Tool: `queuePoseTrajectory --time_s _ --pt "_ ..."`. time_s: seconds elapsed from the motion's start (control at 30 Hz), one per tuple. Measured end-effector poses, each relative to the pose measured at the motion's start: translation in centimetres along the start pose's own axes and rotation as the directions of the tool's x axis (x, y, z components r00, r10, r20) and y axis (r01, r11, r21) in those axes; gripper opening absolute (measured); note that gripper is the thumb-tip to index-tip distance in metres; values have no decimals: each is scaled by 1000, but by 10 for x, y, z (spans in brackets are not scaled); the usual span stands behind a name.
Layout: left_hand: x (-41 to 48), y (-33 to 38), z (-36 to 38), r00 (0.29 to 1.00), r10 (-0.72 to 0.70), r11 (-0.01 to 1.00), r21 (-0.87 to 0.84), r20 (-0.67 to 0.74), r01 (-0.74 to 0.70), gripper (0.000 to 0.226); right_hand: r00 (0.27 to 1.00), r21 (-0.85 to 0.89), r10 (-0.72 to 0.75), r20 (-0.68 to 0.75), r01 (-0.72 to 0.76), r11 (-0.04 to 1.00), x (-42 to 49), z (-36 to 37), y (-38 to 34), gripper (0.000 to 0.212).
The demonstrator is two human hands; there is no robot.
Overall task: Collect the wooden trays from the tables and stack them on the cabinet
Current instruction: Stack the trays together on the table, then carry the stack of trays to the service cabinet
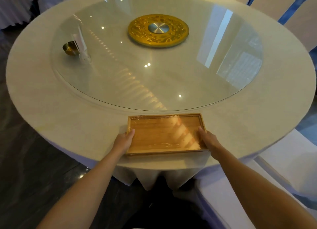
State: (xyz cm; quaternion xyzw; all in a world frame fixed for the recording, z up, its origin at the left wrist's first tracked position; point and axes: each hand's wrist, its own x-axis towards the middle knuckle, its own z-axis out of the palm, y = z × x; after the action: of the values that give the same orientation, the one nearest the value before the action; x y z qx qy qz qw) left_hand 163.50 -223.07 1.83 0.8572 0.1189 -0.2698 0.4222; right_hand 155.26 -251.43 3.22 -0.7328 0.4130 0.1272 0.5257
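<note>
Both hands (123,141) on wooden tray (165,134)

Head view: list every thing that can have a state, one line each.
Rectangular wooden tray: flat on the table edge, covered in clear film, nothing in it.
Left hand: grip on the tray's left end.
Right hand: grip on the tray's right end.
Round glass turntable: level, a small gold stand on it.

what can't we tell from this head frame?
- Head view: cabinet is out of frame.
- Wooden tray: lifted or resting unclear; underside hidden.
- Left hand, right hand: fingers hidden by tray sides.
- Clear item by gold bowl: blurred, unidentifiable.
</note>
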Motion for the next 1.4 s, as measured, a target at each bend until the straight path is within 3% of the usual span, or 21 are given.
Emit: queuePoseTrajectory --time_s 0.37,0.5,0.7,0.87,1.1,1.4 --pt "-1 13 -3 997 72 997 -9 -19 -72 57 999 214 -7 45 -3 977 -20 -7 3 51" --pt "-13 42 1 991 133 991 -4 11 -133 58 993 241 -35 -112 61 969 -39 -33 1 43" --pt "-62 117 32 942 313 948 17 126 -317 58 952 256 19 -304 63 965 -101 -103 27 61" --pt "-144 168 94 832 467 867 33 300 -498 55 875 330 54 -481 123 936 -192 -180 84 56" --pt "-311 185 210 616 548 736 23 566 -676 61 669 380 176 -722 172 909 -359 -277 211 53" --pt "-534 163 361 342 563 572 -56 752 -818 56 394 521 427 -814 170 836 -562 -341 373 43"
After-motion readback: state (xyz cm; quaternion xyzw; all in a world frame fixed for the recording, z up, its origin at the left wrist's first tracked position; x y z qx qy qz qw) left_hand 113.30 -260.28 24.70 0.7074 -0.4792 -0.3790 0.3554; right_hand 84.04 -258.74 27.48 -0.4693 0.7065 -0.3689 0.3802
